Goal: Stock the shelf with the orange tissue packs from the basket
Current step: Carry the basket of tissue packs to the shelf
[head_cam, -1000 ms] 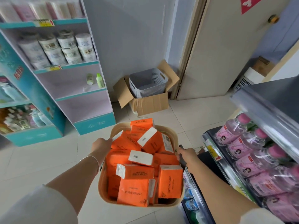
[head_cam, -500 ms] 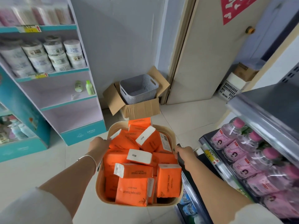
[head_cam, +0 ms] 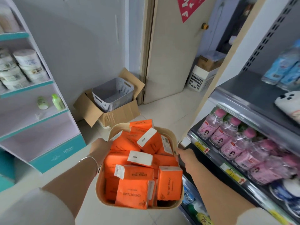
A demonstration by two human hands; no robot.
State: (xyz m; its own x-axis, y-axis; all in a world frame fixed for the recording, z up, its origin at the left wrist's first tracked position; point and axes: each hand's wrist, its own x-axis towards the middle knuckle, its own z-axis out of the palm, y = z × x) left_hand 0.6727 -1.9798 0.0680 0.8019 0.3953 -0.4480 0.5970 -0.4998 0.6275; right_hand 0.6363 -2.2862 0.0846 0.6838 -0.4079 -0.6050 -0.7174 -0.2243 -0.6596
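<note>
Evidently the left grip [head_cam: 101, 147] and right grip [head_cam: 186, 157] clasp opposite sides of the basket [head_cam: 101, 189]. Its orange tissue packs [head_cam: 134, 190] look light, soft and slick-wrapped; take one across its broad faces.

A beige, rounded basket [head_cam: 99, 189] is gripped at its side rims by the left hand [head_cam: 100, 146] and the right hand [head_cam: 185, 155]. It is heaped with orange tissue packs [head_cam: 168, 182], white-ended and printed "COTTON TISSUE", some laid flat and some stood upright. The dark shelf [head_cam: 240, 95] is seen just to its right, partly bare.
</note>
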